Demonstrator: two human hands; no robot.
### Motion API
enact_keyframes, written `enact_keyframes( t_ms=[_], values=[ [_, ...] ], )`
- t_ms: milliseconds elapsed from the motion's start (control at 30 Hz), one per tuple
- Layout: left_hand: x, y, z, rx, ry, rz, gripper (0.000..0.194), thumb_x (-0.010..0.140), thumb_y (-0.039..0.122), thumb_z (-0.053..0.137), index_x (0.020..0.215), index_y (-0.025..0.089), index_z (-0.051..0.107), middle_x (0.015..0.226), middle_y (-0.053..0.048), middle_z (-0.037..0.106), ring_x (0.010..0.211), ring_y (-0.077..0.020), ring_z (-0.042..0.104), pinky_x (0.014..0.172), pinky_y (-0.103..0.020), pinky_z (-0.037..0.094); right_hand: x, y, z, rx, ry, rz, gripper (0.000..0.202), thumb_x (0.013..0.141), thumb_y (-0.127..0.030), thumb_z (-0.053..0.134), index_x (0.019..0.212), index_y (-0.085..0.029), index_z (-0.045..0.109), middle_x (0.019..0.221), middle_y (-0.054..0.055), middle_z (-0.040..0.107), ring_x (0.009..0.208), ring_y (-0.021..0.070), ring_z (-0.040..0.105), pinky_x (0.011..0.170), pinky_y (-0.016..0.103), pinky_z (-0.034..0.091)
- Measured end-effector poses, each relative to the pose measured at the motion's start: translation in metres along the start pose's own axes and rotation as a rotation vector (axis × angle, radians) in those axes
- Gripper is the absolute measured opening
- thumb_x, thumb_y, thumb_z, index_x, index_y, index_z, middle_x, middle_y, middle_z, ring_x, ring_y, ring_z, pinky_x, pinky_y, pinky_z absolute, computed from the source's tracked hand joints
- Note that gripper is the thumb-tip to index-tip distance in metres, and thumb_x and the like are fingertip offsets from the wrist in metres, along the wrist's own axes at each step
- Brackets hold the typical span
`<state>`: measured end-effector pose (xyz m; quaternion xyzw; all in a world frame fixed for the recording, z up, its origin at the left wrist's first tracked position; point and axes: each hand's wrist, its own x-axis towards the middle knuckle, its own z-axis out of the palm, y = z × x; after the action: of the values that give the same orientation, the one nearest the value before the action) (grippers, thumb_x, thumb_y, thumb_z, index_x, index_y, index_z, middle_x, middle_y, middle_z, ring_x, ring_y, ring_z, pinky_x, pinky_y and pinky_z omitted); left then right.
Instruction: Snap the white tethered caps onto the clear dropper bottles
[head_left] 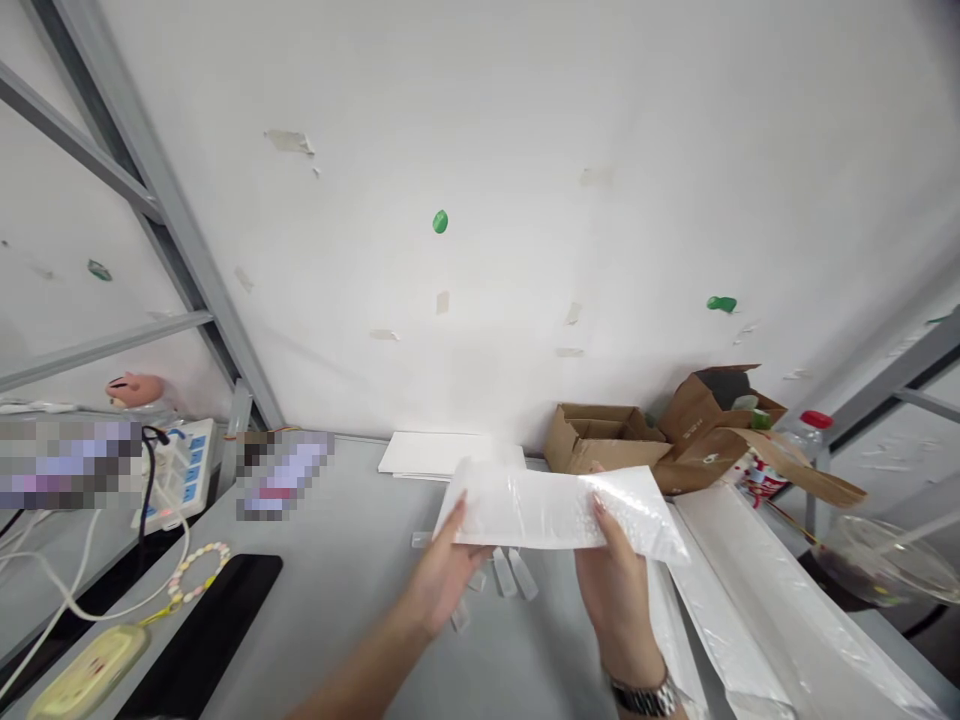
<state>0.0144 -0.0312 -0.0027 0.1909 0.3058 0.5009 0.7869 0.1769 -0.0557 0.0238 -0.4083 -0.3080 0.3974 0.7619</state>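
A white bubble-wrap pouch (525, 505) is held up level over the grey desk (337, 600). At its left end my left hand (442, 575) grips the edge, thumb on top. My right hand (615, 570), with a metal watch band on the wrist, pinches its right part the same way. The pouch's right end sticks out past that hand. Below it, several small clear plastic pieces (514, 573) lie on the desk, partly hidden by the pouch and my left hand. Behind, a stack of white sheets or flat boxes (427, 452) rests near the wall.
Long white bubble sleeves (780, 610) lie at the right. An open cardboard box (600, 440), a brown paper bag (705, 430) and a red-capped bottle (814, 430) stand behind. At the left are a black flat pad (214, 635), a beaded loop (199, 570), cables and a power strip (180, 480).
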Motion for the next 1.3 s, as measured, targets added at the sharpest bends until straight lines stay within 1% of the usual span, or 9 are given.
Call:
enact_keyframes(
  t_ms=[167,333,467,567,667,767,900,1133,1300],
  values=[
    [0.013,0.022,-0.030,0.169,0.152,0.130,0.032,0.075,0.025,0.063,0.105,0.020,0.056,0.111,-0.010,0.065,0.111,-0.0213,0.055,0.101,-0.036,0.037,0.018,-0.014,0.008,-0.131,-0.054,0.016,0.056,0.071,-0.032,0.067,0.123,-0.020,0.050,0.116,0.009,0.060,0.107,0.0269,0.055,0.092,0.043,0.044],
    [0.016,0.019,-0.039,0.574,0.179,0.359,0.048,0.068,0.035,0.069,0.110,0.020,0.054,0.130,-0.011,0.050,0.123,-0.0251,0.042,0.104,-0.039,0.030,0.020,-0.012,0.030,-0.266,-0.177,0.007,0.055,0.072,-0.035,0.066,0.122,-0.019,0.049,0.118,0.009,0.059,0.109,0.0248,0.053,0.093,0.041,0.042],
    [0.008,0.006,-0.026,1.016,0.027,0.539,0.093,0.049,0.034,0.081,0.131,0.026,0.037,0.142,-0.009,0.032,0.133,-0.0285,0.023,0.108,-0.045,0.019,0.016,-0.006,0.050,-0.295,-0.233,-0.051,0.059,0.074,-0.035,0.065,0.127,-0.021,0.042,0.121,0.008,0.056,0.108,0.0226,0.053,0.095,0.041,0.040],
    [0.007,-0.004,-0.011,1.118,-0.042,0.560,0.125,0.032,0.030,0.087,0.139,0.024,0.022,0.147,-0.012,0.021,0.134,-0.0338,0.014,0.108,-0.049,0.012,0.010,-0.006,0.062,-0.286,-0.279,-0.023,0.060,0.075,-0.035,0.064,0.128,-0.020,0.041,0.116,0.008,0.058,0.107,0.0222,0.053,0.094,0.040,0.042],
    [0.017,-0.007,-0.002,1.027,-0.020,0.608,0.112,0.045,0.026,0.082,0.139,0.023,0.023,0.144,-0.012,0.028,0.133,-0.0324,0.021,0.108,-0.047,0.014,0.007,-0.010,0.066,-0.302,-0.317,-0.024,0.061,0.075,-0.035,0.064,0.128,-0.019,0.039,0.114,0.008,0.059,0.107,0.0224,0.053,0.093,0.040,0.043],
    [0.031,0.000,0.001,0.950,0.003,0.635,0.083,0.055,0.018,0.075,0.130,0.025,0.040,0.132,-0.008,0.048,0.126,-0.0284,0.036,0.106,-0.041,0.022,0.011,-0.014,0.063,-0.317,-0.311,-0.084,0.062,0.074,-0.035,0.064,0.129,-0.020,0.037,0.114,0.007,0.058,0.106,0.0214,0.053,0.092,0.038,0.043],
    [0.039,0.014,0.006,1.050,-0.057,0.524,0.054,0.058,0.017,0.072,0.110,0.024,0.059,0.109,-0.007,0.063,0.107,-0.0299,0.053,0.095,-0.042,0.036,0.020,-0.019,0.057,-0.343,-0.307,-0.124,0.067,0.072,-0.034,0.067,0.129,-0.021,0.036,0.118,0.008,0.055,0.106,0.0215,0.053,0.091,0.037,0.044],
    [0.035,0.030,0.011,1.106,-0.229,0.545,0.098,0.051,0.026,0.080,0.136,0.026,0.031,0.140,-0.010,0.037,0.129,-0.0302,0.031,0.106,-0.041,0.024,0.023,-0.031,0.056,-0.330,-0.260,-0.161,0.060,0.071,-0.034,0.067,0.125,-0.023,0.042,0.125,0.008,0.052,0.107,0.0219,0.053,0.092,0.040,0.043],
    [0.024,0.035,0.015,1.348,-0.206,0.815,0.083,0.068,0.017,0.065,0.139,0.028,0.023,0.147,-0.004,0.026,0.135,-0.0280,0.017,0.110,-0.044,0.010,0.021,-0.029,0.049,-0.226,-0.099,-0.087,0.051,0.076,-0.038,0.061,0.123,-0.022,0.049,0.127,0.007,0.053,0.116,0.0232,0.048,0.099,0.041,0.038]
  ],
)
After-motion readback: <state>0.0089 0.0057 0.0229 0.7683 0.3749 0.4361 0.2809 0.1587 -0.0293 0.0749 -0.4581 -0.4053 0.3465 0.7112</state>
